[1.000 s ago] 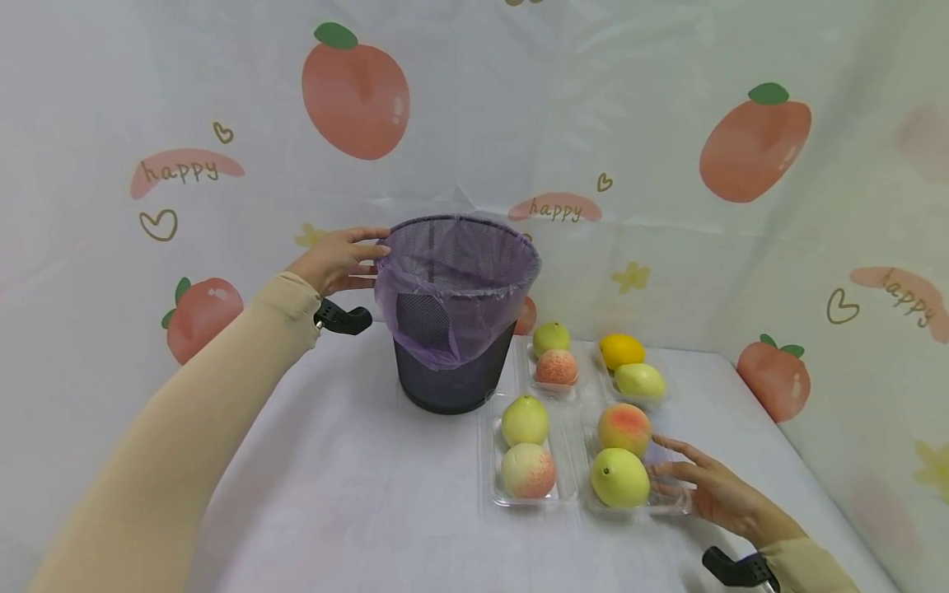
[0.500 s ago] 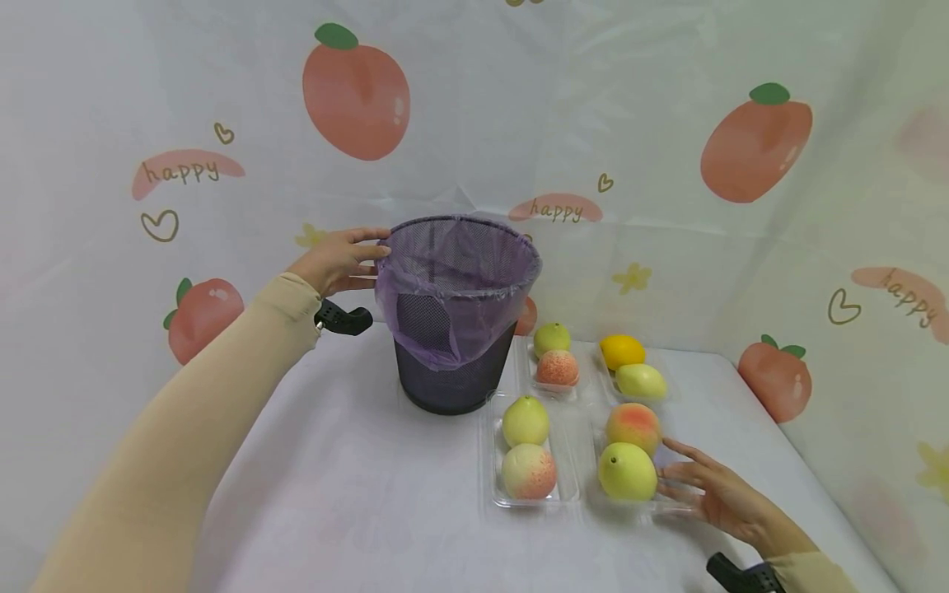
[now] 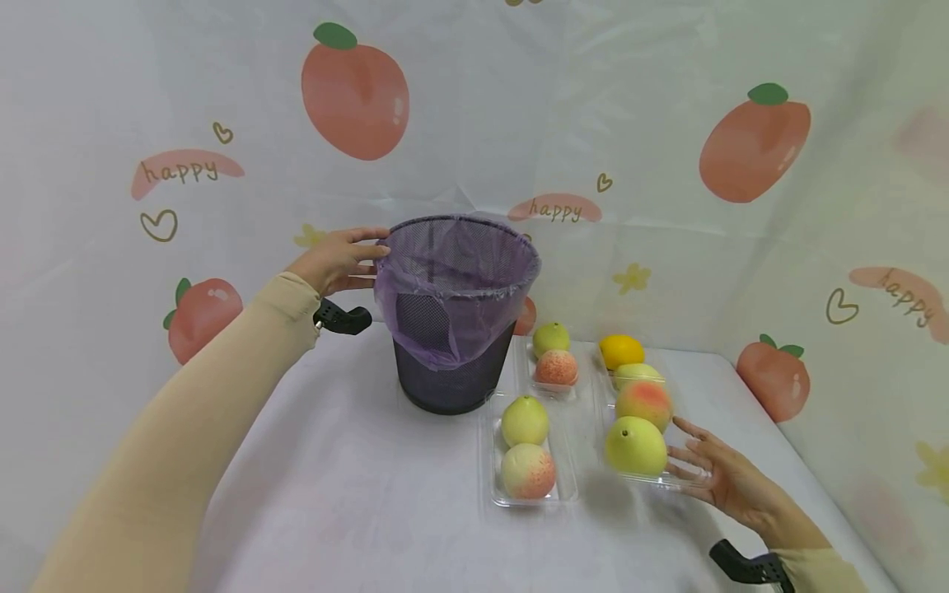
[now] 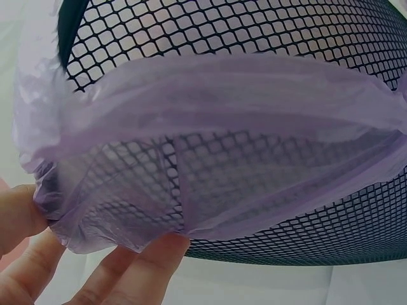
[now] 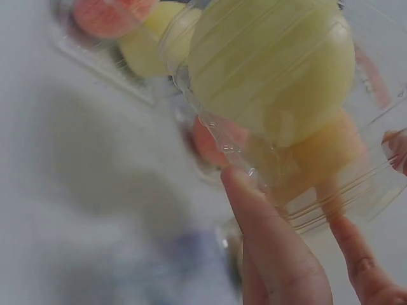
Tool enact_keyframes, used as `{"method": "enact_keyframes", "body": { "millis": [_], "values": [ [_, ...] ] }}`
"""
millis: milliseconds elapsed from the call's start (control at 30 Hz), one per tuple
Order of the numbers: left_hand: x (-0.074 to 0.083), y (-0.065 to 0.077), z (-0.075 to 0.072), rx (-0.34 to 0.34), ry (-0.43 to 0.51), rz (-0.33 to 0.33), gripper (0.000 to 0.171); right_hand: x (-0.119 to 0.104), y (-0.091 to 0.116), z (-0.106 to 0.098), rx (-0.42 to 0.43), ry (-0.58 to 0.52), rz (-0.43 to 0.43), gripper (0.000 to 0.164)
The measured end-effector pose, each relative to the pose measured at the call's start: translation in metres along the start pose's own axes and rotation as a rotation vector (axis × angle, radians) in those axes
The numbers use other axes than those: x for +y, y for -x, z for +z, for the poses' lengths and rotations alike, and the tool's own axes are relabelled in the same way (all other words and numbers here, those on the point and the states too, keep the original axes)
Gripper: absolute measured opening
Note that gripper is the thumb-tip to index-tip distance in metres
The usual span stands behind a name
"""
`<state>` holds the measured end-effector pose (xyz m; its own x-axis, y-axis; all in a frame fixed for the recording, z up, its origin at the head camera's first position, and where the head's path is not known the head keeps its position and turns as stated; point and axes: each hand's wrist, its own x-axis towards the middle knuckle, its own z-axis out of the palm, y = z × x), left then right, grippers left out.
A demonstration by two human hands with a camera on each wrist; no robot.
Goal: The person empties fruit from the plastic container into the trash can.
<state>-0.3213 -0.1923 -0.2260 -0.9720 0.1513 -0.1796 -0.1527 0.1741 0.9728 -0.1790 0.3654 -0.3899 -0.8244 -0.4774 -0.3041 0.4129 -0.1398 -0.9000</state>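
My left hand touches the left side of a black mesh bin near its rim, its fingers extended against the purple bag that lines it. In the left wrist view the fingertips press on the thin film. My right hand grips the right edge of a clear plastic box with its thumb and fingers. Inside this box are a yellow-green round fruit and a red-blushed peach. The box is raised above the table, a shadow beneath it.
Another clear box holds a pear and a pale peach right of the bin. Behind stand two more boxes, with a green fruit, a speckled peach, an orange-yellow lemon and a paler lemon. A printed cloth hangs behind.
My right hand has lifted the box with the peach and yellow-green fruit off the table, slightly right and away from me; it now overlaps the paler lemon. The left hand has stayed in place.
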Motion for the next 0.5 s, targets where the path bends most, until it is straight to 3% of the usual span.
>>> {"method": "enact_keyframes", "body": {
  "millis": [267,500],
  "values": [
    [0.000,0.000,-0.001,0.005,0.003,0.000,0.057,-0.020,-0.002,0.010,-0.070,-0.089,-0.094,0.045],
    [-0.001,0.000,-0.001,0.011,0.005,-0.002,0.056,-0.041,-0.008,0.024,-0.053,-0.101,-0.158,0.042]
  ]
}}
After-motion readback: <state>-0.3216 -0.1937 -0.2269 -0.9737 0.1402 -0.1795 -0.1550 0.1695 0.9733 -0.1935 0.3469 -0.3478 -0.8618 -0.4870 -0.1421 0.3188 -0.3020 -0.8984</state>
